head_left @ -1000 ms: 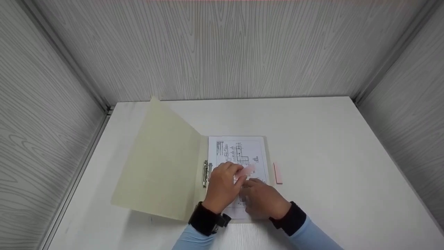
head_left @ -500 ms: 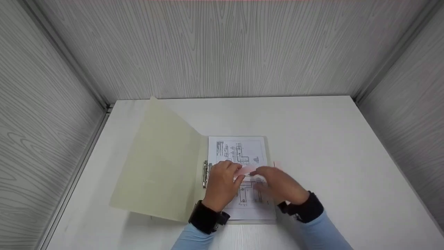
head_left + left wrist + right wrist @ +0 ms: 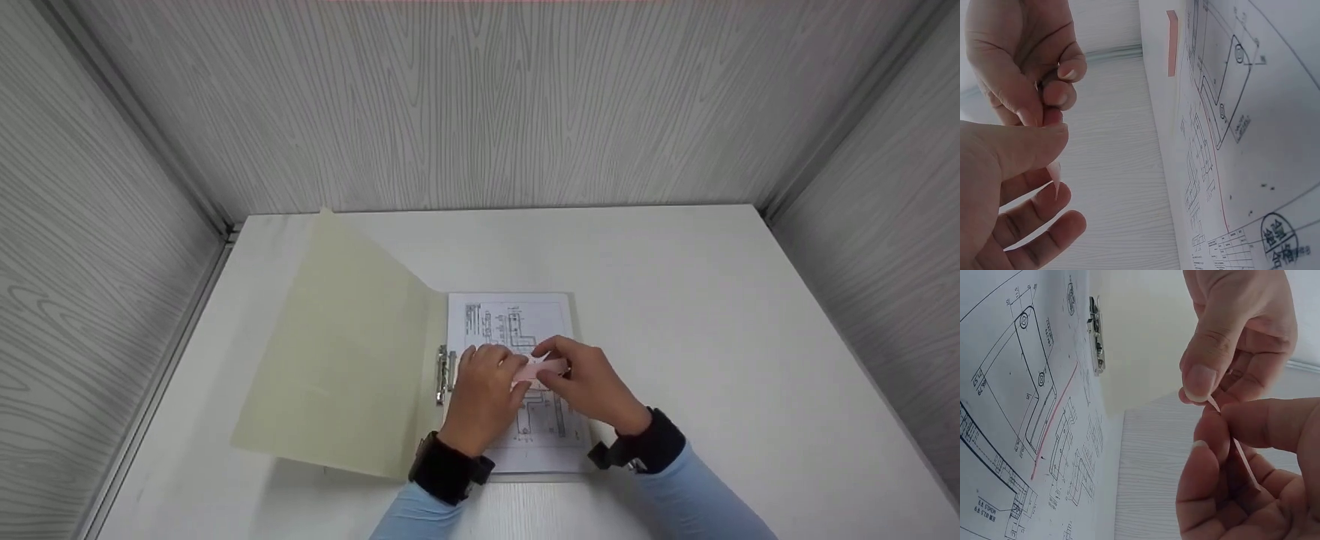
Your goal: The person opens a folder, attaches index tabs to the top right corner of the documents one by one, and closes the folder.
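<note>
My left hand (image 3: 484, 394) pinches one end of a thin pink paper strip (image 3: 529, 370), which looks like a sticky note, above the open folder. My right hand (image 3: 596, 384) pinches the strip's other end between thumb and fingers. Seen from the right wrist, the strip (image 3: 1246, 464) runs edge-on between both hands, their fingertips nearly meeting. Below lies a printed technical drawing (image 3: 517, 457), with a thin red line and a round stamp showing in the left wrist view. It rests in a cream file folder (image 3: 337, 360) with its cover raised at the left.
A metal clip (image 3: 441, 375) sits at the folder's spine. Another pink strip (image 3: 1172, 43) lies on the table beyond the drawing's right edge, hidden behind my right hand in the head view. The white table (image 3: 712, 315) is bounded by grey wood-grain walls (image 3: 480, 105).
My right hand has moved up and right from low over the drawing, then come to the pink strip's right end and pinched it. The left hand stays in place, holding the strip.
</note>
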### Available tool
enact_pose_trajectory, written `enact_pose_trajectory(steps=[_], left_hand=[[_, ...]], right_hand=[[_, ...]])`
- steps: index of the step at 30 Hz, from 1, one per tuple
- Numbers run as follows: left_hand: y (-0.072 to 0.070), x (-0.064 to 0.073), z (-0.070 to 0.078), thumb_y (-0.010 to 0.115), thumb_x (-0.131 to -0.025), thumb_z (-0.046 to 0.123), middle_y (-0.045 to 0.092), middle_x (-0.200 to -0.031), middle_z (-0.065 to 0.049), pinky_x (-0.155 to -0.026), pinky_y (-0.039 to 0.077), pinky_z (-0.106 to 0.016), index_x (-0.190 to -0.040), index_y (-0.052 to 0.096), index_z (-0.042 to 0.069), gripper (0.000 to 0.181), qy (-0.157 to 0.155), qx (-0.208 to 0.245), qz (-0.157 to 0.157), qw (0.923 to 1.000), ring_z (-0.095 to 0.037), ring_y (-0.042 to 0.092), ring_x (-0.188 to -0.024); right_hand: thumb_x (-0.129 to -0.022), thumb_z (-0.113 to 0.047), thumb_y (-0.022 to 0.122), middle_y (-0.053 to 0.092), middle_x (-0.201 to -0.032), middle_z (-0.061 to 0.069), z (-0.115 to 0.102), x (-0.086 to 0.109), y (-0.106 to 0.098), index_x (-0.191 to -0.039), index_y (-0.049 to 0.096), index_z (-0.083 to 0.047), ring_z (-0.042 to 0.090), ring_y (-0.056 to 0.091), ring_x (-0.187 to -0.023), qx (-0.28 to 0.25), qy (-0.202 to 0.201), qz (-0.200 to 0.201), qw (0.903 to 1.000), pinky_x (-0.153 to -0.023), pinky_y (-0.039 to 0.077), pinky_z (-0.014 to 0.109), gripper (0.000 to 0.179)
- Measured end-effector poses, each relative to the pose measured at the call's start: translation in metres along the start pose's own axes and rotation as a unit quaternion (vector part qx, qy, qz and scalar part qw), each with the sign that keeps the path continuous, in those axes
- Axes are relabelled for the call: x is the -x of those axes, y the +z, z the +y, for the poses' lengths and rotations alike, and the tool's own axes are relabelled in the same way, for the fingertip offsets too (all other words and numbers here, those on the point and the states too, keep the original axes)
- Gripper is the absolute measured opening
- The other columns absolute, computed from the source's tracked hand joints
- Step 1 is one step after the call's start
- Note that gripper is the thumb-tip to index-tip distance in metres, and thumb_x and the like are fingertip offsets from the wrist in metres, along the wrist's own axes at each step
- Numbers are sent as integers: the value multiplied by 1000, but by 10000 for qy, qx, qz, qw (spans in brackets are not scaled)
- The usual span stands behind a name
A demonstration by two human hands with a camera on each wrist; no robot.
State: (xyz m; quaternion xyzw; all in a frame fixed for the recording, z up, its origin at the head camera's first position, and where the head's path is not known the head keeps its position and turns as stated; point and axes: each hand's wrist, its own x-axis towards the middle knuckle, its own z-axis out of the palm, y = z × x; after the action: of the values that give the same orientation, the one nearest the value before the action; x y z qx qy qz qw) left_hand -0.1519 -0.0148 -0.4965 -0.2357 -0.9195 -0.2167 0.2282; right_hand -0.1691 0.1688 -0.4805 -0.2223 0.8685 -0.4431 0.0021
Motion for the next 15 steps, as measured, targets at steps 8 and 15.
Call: enact_pose_trajectory(steps=[8, 15], left_hand=[[-1, -1, 0, 75, -82, 24, 63, -94, -1, -96, 43, -48, -100, 73, 13, 21, 106, -116, -5, 9999, -19, 58, -96], [6, 2, 0, 78, -80, 26, 62, -100, -3, -95, 43, -51, -107, 70, 11, 33, 117, -196, -28, 9997, -21, 57, -101]], right_hand=[[-85, -9, 70, 65, -81, -6, 4, -5, -4, -88, 66, -17, 11, 57, -69, 24, 249, -39, 9997, -62, 51, 26, 9], [-85, -10, 72, 64, -77, -4, 8, -28, -14, -91, 68, -12, 12, 61, -64, 342, 658, -663, 9950, -59, 51, 29, 7]])
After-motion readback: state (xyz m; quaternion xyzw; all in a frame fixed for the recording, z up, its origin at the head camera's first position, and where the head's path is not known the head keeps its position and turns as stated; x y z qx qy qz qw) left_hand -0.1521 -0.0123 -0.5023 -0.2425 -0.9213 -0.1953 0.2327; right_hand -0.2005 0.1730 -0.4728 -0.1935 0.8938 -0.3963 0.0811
